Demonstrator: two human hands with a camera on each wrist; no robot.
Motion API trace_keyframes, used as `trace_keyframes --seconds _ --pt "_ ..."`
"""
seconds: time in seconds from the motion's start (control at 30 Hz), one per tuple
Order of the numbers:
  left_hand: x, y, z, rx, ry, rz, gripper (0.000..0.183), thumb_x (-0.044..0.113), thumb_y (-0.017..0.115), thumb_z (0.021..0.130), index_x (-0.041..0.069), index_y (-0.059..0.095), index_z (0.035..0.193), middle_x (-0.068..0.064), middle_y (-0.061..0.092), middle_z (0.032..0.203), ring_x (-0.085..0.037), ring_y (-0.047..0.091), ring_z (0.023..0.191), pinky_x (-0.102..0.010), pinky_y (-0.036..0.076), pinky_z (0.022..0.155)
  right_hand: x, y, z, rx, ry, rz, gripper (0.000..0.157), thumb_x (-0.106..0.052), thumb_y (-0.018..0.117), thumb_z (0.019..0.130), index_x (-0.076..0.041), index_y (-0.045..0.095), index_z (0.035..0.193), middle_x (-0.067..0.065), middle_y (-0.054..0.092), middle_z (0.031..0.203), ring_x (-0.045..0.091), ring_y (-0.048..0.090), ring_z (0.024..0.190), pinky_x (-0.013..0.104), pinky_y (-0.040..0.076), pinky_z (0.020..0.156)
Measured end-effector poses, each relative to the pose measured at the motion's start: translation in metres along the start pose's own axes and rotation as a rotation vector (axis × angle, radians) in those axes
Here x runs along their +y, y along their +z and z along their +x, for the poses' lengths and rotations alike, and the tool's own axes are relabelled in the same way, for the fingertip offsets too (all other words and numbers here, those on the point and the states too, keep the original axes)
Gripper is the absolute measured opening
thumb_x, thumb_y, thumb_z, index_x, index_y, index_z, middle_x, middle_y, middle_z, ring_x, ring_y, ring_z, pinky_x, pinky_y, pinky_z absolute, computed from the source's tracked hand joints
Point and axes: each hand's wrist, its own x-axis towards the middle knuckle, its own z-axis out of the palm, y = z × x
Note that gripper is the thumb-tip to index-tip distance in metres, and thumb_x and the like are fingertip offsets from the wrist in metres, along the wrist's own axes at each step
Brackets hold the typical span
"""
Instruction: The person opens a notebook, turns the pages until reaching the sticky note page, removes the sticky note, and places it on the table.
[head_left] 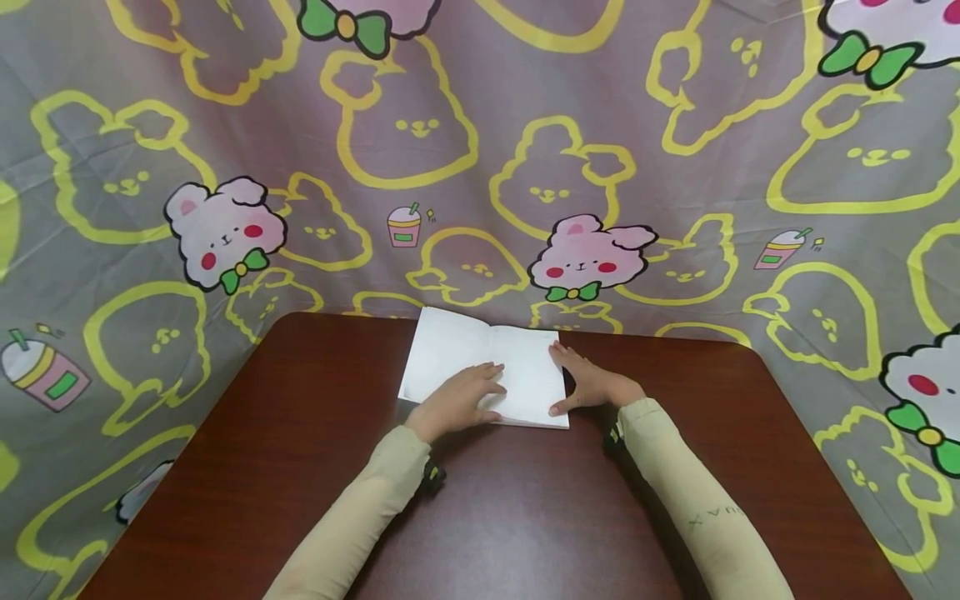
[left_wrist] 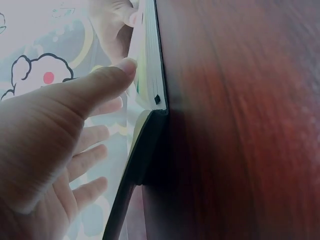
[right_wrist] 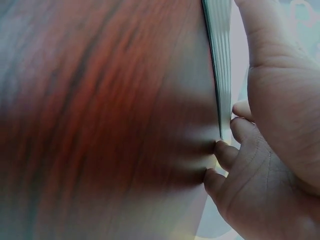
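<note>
An open notebook (head_left: 450,346) with blank-looking white pages lies at the far side of the table. My left hand (head_left: 461,402) is over the lower middle of the spread, fingers extended and thumb by the near edge. In the left wrist view, the thumb (left_wrist: 112,80) reaches the pages beside the dark cover (left_wrist: 145,145), whose left part slants. My right hand (head_left: 588,385) is at the right edge, thumb on the near corner and fingers spread toward the far corner. The right wrist view has its fingertips (right_wrist: 214,180) beside the page stack (right_wrist: 221,65).
The brown wooden table (head_left: 510,517) extends toward me and to both sides. A patterned curtain (head_left: 480,125) with cartoon rabbits hangs close behind the table and along its sides. Dark wrist devices (head_left: 432,475) sit under both light sleeves (head_left: 360,504).
</note>
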Motion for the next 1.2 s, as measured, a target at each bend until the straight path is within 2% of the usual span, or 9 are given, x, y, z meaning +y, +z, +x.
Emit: trace_keyframes --seconds 0.3,0.77,0.87,1.07,1.2 --pt "0.001 -0.003 -0.003 -0.003 -0.007 0.000 0.045 0.032 0.080 0.088 0.007 0.072 0.124 -0.019 0.049 0.153 -0.035 0.043 0.145 -0.046 0.032 0.122 0.009 -0.001 -0.005 -0.003 -0.019 0.041 0.129 -0.043 0.090 0.075 0.003 0.006 0.162 0.023 -0.001 0.170 0.041 0.000 0.157 0.060 0.013 0.124" --pt "0.000 -0.006 -0.007 0.028 0.011 0.032 0.040 0.031 0.080 0.089 0.008 0.074 0.120 -0.018 0.051 0.152 -0.034 0.044 0.144 -0.049 0.035 0.119 0.015 -0.004 -0.013 0.014 -0.004 0.040 0.133 -0.042 0.093 0.072 0.002 0.005 0.162 0.026 0.000 0.169 0.044 0.003 0.156 0.064 0.017 0.122" --pt "0.001 -0.007 -0.007 0.048 0.033 0.030 0.032 0.028 0.080 0.089 0.008 0.075 0.113 -0.019 0.052 0.151 -0.035 0.046 0.143 -0.049 0.036 0.118 0.015 -0.004 -0.010 0.011 -0.006 0.038 0.133 -0.045 0.092 0.072 0.000 0.005 0.162 0.024 -0.001 0.169 0.043 0.002 0.156 0.063 0.016 0.123" --pt "0.004 -0.005 -0.007 0.076 0.044 0.037 0.007 0.018 0.075 0.088 0.011 0.075 0.090 -0.018 0.053 0.150 -0.035 0.047 0.142 -0.048 0.038 0.118 0.017 -0.003 -0.005 0.022 -0.015 0.025 0.131 -0.046 0.091 0.073 0.002 0.007 0.162 0.023 -0.001 0.170 0.043 0.001 0.156 0.061 0.013 0.124" --pt "0.006 -0.006 -0.006 0.106 0.042 0.047 0.006 0.015 0.075 0.086 0.011 0.072 0.082 -0.018 0.055 0.148 -0.036 0.048 0.141 -0.049 0.039 0.117 0.017 -0.002 -0.004 0.030 -0.041 0.021 0.128 -0.042 0.091 0.075 0.005 0.009 0.161 0.026 0.002 0.169 0.045 0.002 0.156 0.063 0.013 0.123"
